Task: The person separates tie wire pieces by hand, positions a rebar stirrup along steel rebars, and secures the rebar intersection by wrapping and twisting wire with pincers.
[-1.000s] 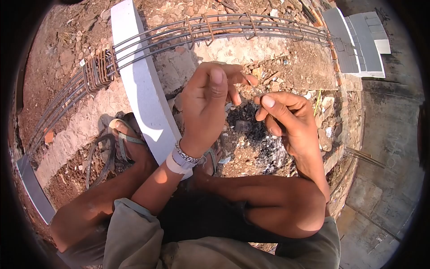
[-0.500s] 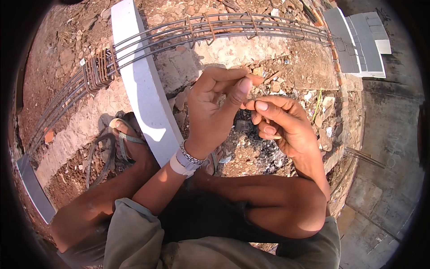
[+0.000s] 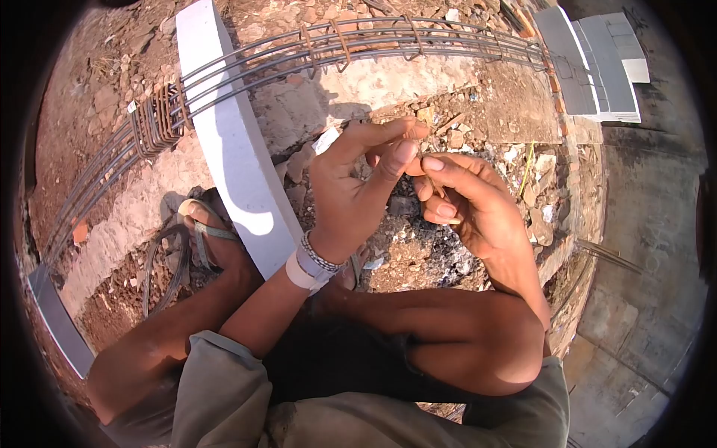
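The thing at the fingertips is a thin strand [image 3: 438, 190], most likely wire, in front of the person at the middle of the view, between the two hands and above the rubble [image 3: 441, 153]. The right grip [image 3: 484, 207] is closed on it, thumb against curled fingers, with a short length seeming to run down beside them. The left grip [image 3: 349, 187] comes in just beside, thumb and forefinger drawn together; I cannot tell whether they pinch the other end or merely meet near it, as the strand is too fine to follow there. It should weigh next to nothing and, if it is wire, bend readily and hold a kink rather than flop. Being so narrow, it could roll or slip between the pads, and a cut end may prick. The surest hold would be thumb pad against the side of the forefinger, close to the portion being worked, leaving the tip free. Beyond the hands, the steel bars [image 3: 373, 54] lie across the white beam [image 3: 237, 153], with a bunch of rusty ties [image 3: 155, 123] around them, and dark ash [image 3: 448, 257] lies on the ground below
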Demonstrator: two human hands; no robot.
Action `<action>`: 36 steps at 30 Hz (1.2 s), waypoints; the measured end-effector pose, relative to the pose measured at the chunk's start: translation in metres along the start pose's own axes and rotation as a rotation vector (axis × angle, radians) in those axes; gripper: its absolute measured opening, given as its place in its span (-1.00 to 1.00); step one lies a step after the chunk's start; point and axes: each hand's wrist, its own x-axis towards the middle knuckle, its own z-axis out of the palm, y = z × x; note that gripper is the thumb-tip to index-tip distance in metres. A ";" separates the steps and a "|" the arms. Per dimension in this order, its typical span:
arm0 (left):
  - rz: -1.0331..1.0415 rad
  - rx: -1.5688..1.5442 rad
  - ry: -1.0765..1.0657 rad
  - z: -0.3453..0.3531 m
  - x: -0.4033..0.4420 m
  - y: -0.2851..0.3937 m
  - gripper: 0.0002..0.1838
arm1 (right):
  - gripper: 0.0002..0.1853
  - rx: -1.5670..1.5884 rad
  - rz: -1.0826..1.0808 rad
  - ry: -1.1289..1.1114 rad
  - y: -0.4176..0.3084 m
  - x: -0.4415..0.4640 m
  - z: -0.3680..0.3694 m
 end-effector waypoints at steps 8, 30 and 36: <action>-0.278 -0.199 0.004 0.013 0.001 0.018 -0.64 | -0.77 0.058 0.000 -0.024 -0.004 0.000 -0.003; -0.123 -0.872 -0.065 -0.155 0.168 0.113 -0.71 | -0.56 -0.115 0.125 -0.544 -0.001 0.004 -0.009; -0.087 -0.659 -0.087 -0.237 0.240 0.105 -0.70 | -0.69 -1.024 -0.643 -0.194 -0.019 0.000 -0.020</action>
